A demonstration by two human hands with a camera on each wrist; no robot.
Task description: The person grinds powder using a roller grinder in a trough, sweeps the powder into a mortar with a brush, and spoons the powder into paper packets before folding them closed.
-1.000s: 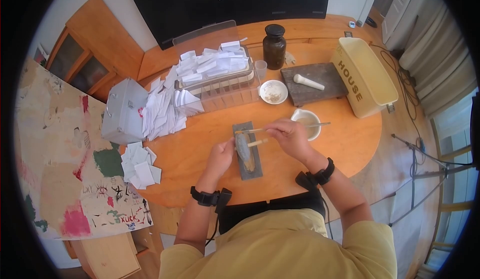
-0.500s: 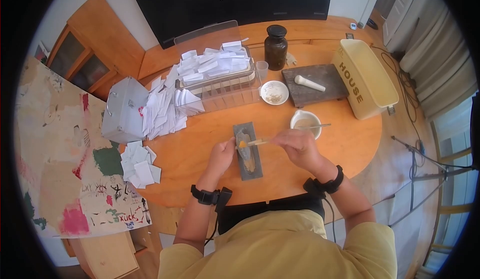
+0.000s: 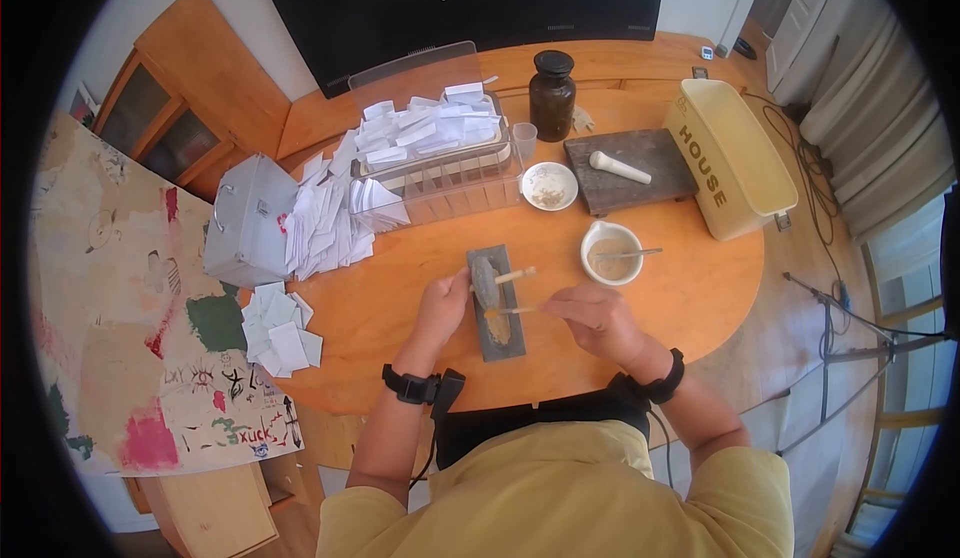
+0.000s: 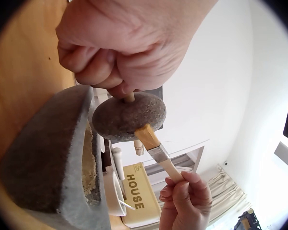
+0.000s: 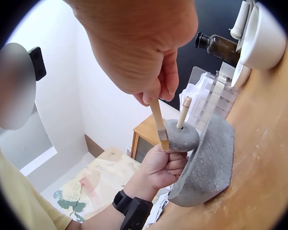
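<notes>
My left hand grips the wooden axle of a grey stone grinding wheel, with curled fingers close to its side. The wheel is held over a long grey stone trough, and the axle's other end sticks out on the far side. Tan powder lies in the trough's hollow. Between thumb and fingertips my right hand pinches the light handle of a flat brush. Its bristles meet the wheel's rim.
A white mortar with a thin rod stands to the right. Behind it are a pestle on a dark board, a white dish, a brown jar and a yellow bin. Paper slips pile up at left.
My right hand has drawn the brush along the wheel from its far end toward my body. It has also shifted a little right. The left hand keeps its place on the axle.
</notes>
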